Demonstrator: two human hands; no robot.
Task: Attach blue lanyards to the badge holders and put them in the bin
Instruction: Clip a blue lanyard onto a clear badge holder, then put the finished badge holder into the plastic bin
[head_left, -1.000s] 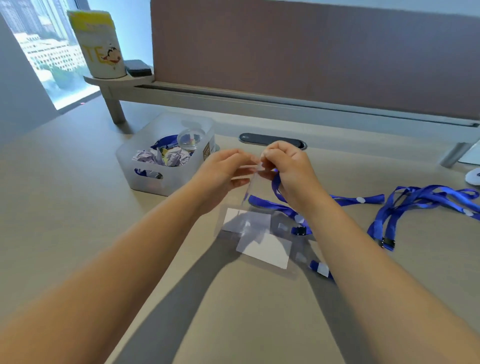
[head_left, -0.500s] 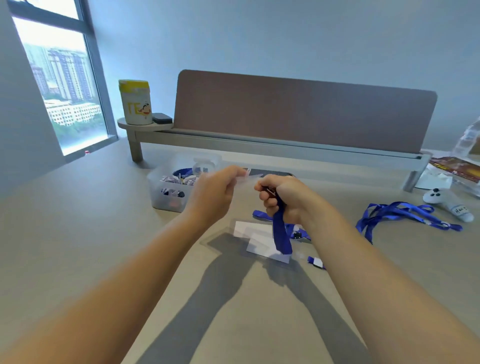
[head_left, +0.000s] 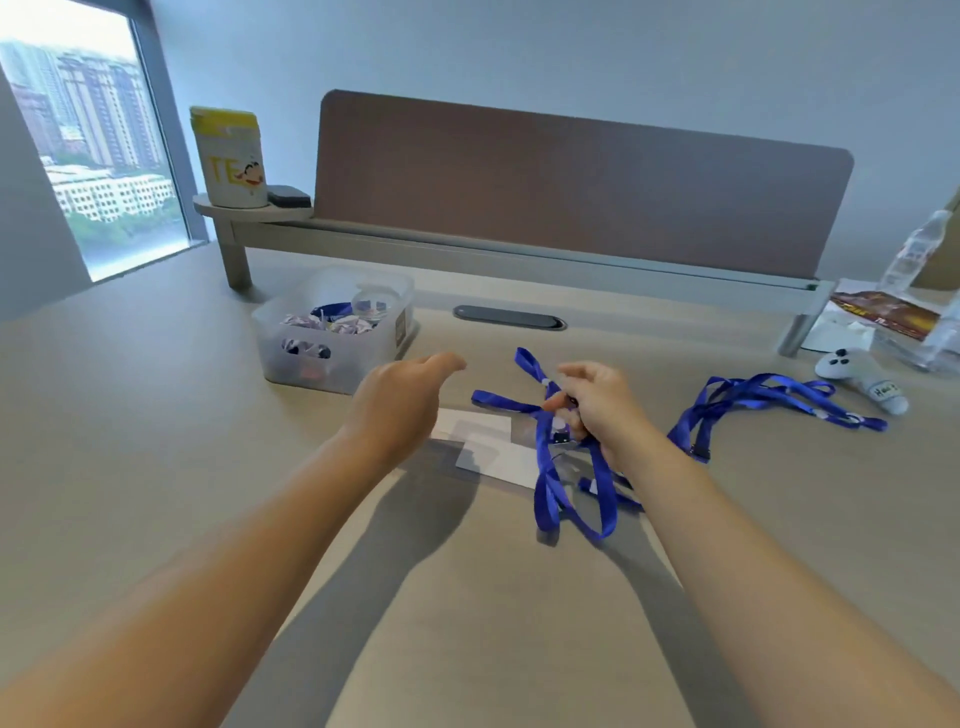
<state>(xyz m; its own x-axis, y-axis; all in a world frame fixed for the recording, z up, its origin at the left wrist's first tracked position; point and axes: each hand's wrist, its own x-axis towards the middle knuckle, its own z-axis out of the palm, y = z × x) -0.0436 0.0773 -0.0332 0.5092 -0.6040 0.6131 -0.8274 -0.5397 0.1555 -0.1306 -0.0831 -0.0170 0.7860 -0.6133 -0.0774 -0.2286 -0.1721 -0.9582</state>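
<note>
Hanging from the right hand (head_left: 597, 410), a blue lanyard (head_left: 550, 483) drops in two long loops toward six o'clock, its long axis running roughly from twelve to six, with one free end sticking up toward eleven o'clock above the knuckles. The right hand sits just right of centre, wrist low, fingers curled round the strap where a small dark clip shows; whether the clip is already fastened to a holder is hard to tell, since the clear plastic barely shows. At nine o'clock from that hand, badge holders (head_left: 493, 447) lie flat on the desk (head_left: 156, 441), white cards inside, their long sides running about ten to four.

The left hand (head_left: 400, 400) hovers above the holders' left end, palm down, fingers relaxed and reaching toward one o'clock, holding nothing.

At eleven o'clock from the left hand stands the translucent bin (head_left: 332, 332), with blue straps and holders already inside. At three o'clock from the right hand, a second bundle of lanyards (head_left: 753, 400) stretches lengthwise toward three, lying on the desk. Beyond it, a white controller (head_left: 857, 376) rests, and a plastic bottle (head_left: 914, 249) stands at two o'clock. A yellow-lidded canister (head_left: 228, 156) sits on the shelf at eleven o'clock, beside the brown divider (head_left: 571, 182).
</note>
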